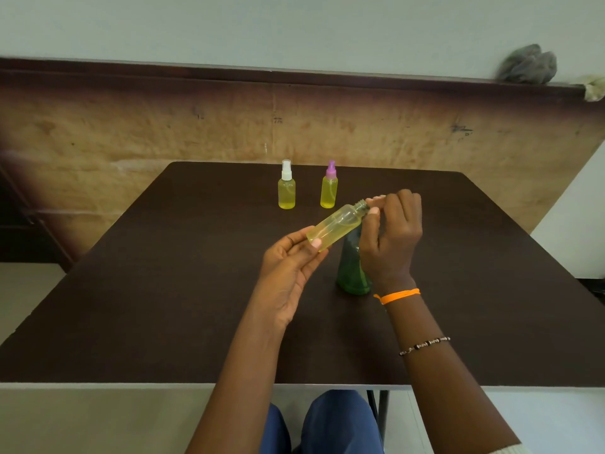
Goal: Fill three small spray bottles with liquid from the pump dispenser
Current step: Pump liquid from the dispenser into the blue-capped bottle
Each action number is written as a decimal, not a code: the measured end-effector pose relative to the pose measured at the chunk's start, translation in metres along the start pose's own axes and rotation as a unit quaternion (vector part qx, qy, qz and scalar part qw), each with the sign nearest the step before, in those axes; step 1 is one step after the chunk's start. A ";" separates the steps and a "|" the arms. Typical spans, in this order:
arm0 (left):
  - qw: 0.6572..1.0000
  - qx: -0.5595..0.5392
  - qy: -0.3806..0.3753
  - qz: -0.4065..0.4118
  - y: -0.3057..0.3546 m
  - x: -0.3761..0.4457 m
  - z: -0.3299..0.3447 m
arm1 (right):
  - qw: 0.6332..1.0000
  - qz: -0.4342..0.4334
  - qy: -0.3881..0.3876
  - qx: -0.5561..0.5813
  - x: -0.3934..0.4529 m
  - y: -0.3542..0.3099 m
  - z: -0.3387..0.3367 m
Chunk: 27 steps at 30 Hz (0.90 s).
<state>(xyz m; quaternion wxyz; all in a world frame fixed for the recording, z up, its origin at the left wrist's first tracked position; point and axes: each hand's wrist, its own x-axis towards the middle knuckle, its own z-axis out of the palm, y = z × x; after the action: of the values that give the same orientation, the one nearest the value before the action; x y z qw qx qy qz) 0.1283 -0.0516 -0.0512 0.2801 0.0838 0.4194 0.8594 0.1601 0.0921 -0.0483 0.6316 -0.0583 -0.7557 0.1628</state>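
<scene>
Yellow liquid fills part of the uncapped spray bottle [337, 227] my left hand [288, 267] holds tilted, fingers and thumb curled in a grip round its base, neck pointing up toward my right hand [391, 237]. That hand's fingers are curled at the bottle's open mouth; I cannot tell what they pinch. Just behind the bottle stands the green dispenser [352, 270] on the dark surface [163, 290]. Well beyond the dispenser stand two filled bottles, white-capped [286, 185] and purple-capped [329, 185].
</scene>
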 end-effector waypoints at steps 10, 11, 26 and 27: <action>1.000 0.000 0.003 0.001 -0.001 -0.002 0.000 | 1.000 0.000 -0.027 0.015 0.002 -0.002 -0.004; 1.000 -0.001 0.003 0.001 -0.001 -0.002 0.000 | 1.000 0.003 -0.027 0.016 0.004 -0.002 -0.005; 1.000 0.002 0.005 0.004 -0.002 0.000 -0.001 | 0.999 -0.023 -0.037 0.020 0.010 -0.001 -0.006; 1.000 0.000 0.005 0.004 -0.002 0.001 0.000 | 0.999 -0.020 -0.035 0.022 0.010 -0.002 -0.006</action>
<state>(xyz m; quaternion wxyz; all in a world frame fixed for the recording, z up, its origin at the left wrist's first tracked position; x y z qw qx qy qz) 0.1284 -0.0508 -0.0528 0.2745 0.0812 0.4209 0.8608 0.1645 0.0940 -0.0377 0.6088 -0.0234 -0.7749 0.1684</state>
